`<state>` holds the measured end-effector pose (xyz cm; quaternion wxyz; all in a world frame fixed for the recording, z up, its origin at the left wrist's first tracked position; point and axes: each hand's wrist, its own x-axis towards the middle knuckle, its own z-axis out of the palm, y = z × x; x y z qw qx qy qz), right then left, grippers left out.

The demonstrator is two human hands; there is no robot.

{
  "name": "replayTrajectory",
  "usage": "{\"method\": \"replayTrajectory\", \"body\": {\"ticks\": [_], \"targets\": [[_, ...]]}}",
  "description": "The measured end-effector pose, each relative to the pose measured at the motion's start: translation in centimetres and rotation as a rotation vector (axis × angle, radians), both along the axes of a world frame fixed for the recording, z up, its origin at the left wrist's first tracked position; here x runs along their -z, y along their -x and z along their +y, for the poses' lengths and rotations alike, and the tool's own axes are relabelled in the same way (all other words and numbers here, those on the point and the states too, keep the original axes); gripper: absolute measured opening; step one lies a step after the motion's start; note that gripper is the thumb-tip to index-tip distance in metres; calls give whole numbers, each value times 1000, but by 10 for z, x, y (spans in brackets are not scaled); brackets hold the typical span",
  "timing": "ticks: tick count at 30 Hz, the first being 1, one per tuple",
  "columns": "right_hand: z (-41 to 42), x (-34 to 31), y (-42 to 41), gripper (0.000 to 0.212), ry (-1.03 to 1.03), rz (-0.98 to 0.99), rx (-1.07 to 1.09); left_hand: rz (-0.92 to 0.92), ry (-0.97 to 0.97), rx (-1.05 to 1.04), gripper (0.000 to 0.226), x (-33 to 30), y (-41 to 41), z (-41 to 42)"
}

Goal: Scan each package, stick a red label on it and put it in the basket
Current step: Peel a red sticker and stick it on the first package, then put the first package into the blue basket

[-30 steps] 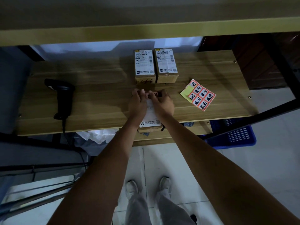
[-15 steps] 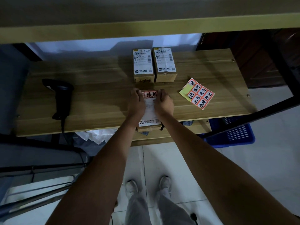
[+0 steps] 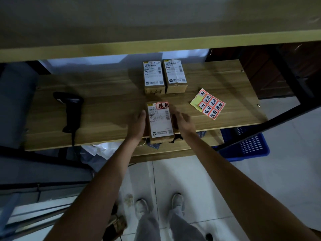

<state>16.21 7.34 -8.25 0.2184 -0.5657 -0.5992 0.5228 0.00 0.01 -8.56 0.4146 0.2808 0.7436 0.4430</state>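
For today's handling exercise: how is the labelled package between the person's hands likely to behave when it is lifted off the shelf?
The labelled package looks like a cardboard box with square edges, so it is probably stiff and unlikely to roll. It lies flat on the wooden shelf, so tipping seems unlikely. Its near end overhangs the shelf edge slightly, so a careless nudge might slide it off.

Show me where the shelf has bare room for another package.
Widest bare patch on the shelf: between the scanner and the near package. Smaller patch behind the sticker sheet, right of the two back packages. Crowded centre: both hands flank the near package.
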Motion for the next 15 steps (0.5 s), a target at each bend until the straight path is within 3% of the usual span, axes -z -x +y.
{"method": "replayTrajectory", "body": {"ticks": [2, 5, 11, 15], "targets": [[-9, 7, 2, 46, 8, -35, -15, 24, -7, 28, 68, 4, -7, -5], [-11, 14, 11, 71, 25, -68, -55, -60, -16, 53, 33, -3, -17, -6], [-16, 13, 16, 39, 15, -98, -52, 78, 60, 112, 44, 13, -12, -5], [-20, 5, 19, 28, 68, -19, 11, 44, 90, 122, 46, -3, -13, -4]]}}
